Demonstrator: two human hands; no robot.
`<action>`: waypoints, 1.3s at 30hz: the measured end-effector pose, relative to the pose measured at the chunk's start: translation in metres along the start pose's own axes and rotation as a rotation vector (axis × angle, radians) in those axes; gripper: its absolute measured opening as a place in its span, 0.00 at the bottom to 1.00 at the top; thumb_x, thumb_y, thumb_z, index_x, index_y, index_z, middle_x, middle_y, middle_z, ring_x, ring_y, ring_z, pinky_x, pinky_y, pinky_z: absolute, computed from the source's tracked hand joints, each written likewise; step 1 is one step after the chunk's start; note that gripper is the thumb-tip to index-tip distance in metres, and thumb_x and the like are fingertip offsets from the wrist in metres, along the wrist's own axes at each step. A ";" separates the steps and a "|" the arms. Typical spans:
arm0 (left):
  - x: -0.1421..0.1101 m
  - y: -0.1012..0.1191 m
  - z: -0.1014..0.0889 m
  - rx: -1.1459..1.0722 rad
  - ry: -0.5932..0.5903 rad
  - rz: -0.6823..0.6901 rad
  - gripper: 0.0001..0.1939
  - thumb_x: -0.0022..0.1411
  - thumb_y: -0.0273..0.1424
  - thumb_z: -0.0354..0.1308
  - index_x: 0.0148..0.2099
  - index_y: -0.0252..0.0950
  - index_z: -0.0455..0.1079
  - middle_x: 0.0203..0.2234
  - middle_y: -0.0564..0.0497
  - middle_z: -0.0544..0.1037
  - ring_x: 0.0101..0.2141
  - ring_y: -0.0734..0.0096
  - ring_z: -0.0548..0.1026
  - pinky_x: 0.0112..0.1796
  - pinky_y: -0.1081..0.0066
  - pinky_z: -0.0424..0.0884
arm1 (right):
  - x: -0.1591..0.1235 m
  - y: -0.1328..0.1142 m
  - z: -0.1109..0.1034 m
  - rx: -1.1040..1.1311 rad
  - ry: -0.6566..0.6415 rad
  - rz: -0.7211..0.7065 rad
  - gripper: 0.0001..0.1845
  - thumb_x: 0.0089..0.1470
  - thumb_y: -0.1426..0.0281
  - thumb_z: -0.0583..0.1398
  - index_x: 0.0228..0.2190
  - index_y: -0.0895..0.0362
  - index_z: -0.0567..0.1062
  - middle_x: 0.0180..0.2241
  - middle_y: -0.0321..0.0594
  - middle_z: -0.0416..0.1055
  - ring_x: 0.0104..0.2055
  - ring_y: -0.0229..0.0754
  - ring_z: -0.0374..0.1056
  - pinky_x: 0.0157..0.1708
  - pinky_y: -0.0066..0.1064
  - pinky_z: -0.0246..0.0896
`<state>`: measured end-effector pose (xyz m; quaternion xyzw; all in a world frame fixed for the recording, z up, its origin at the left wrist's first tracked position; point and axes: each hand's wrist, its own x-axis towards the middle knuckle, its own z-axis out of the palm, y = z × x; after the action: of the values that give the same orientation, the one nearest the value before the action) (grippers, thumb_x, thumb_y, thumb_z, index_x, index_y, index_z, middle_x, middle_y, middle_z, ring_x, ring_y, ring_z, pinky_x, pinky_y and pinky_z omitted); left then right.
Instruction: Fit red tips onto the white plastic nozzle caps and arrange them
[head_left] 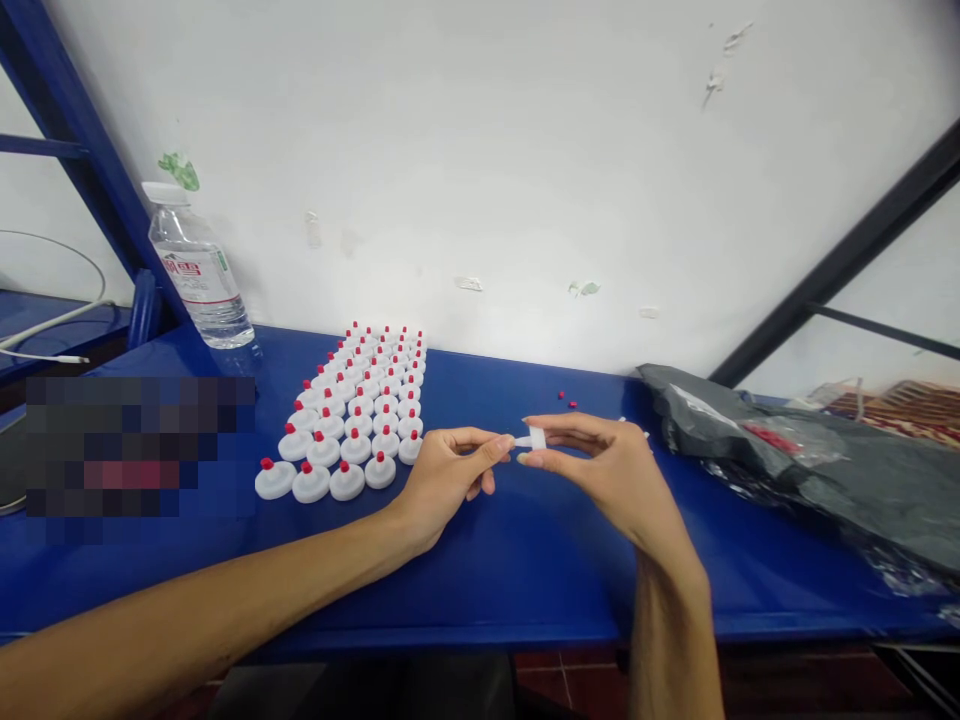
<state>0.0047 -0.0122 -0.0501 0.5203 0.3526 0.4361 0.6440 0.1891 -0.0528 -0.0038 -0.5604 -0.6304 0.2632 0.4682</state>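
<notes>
Between my two hands, above the blue table [540,560], is a small white nozzle cap [537,438] lying on its side. My left hand [456,468] pinches its narrow tip between thumb and forefinger, and the very end of the tip is hidden by those fingers. The thumb and fingertips of my right hand [600,455] grip its wider base. Left of my left hand stand rows of round white caps [346,482] with red tips pointing up. Two small red tips [573,405] lie loose beyond my right hand.
A clear water bottle [202,265] stands by the wall at the back left. Dark plastic bags [795,470] cover the table's right side, with a small clear bag of red pieces [776,438] on top. A white cable [52,335] lies far left.
</notes>
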 end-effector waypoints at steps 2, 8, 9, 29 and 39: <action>0.000 -0.001 0.000 0.003 -0.011 0.002 0.21 0.56 0.46 0.69 0.37 0.30 0.81 0.14 0.55 0.69 0.17 0.81 0.59 0.19 0.77 0.52 | 0.000 0.001 0.000 0.017 -0.006 0.033 0.19 0.43 0.62 0.75 0.40 0.51 0.85 0.39 0.40 0.84 0.43 0.51 0.80 0.49 0.41 0.75; 0.000 0.000 0.000 0.062 -0.011 0.007 0.19 0.57 0.45 0.69 0.37 0.32 0.81 0.14 0.55 0.70 0.16 0.81 0.59 0.19 0.77 0.53 | -0.001 0.005 -0.003 0.069 -0.041 0.095 0.19 0.44 0.62 0.74 0.40 0.52 0.85 0.38 0.40 0.84 0.44 0.51 0.80 0.48 0.39 0.75; 0.000 0.002 0.000 0.088 -0.013 0.007 0.19 0.57 0.45 0.68 0.38 0.32 0.82 0.13 0.55 0.70 0.16 0.81 0.59 0.19 0.77 0.53 | -0.001 0.006 -0.005 0.079 -0.056 0.106 0.19 0.45 0.62 0.74 0.40 0.53 0.84 0.38 0.40 0.84 0.44 0.51 0.80 0.47 0.38 0.75; -0.001 0.005 0.004 0.551 -0.098 0.214 0.11 0.61 0.40 0.65 0.38 0.36 0.77 0.25 0.56 0.74 0.21 0.78 0.68 0.23 0.76 0.61 | 0.001 0.022 -0.004 -0.298 -0.407 0.036 0.11 0.53 0.60 0.70 0.39 0.49 0.83 0.40 0.36 0.78 0.42 0.44 0.73 0.44 0.34 0.63; -0.029 -0.004 0.009 0.819 -0.558 0.957 0.17 0.60 0.26 0.56 0.20 0.36 0.58 0.14 0.57 0.63 0.18 0.78 0.58 0.21 0.70 0.53 | -0.002 0.011 0.016 -0.326 -0.426 0.005 0.13 0.58 0.69 0.65 0.45 0.46 0.81 0.38 0.35 0.76 0.38 0.40 0.70 0.41 0.33 0.64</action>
<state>0.0032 -0.0430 -0.0522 0.9130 0.0416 0.3540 0.1985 0.1803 -0.0493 -0.0210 -0.5620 -0.7475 0.2710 0.2280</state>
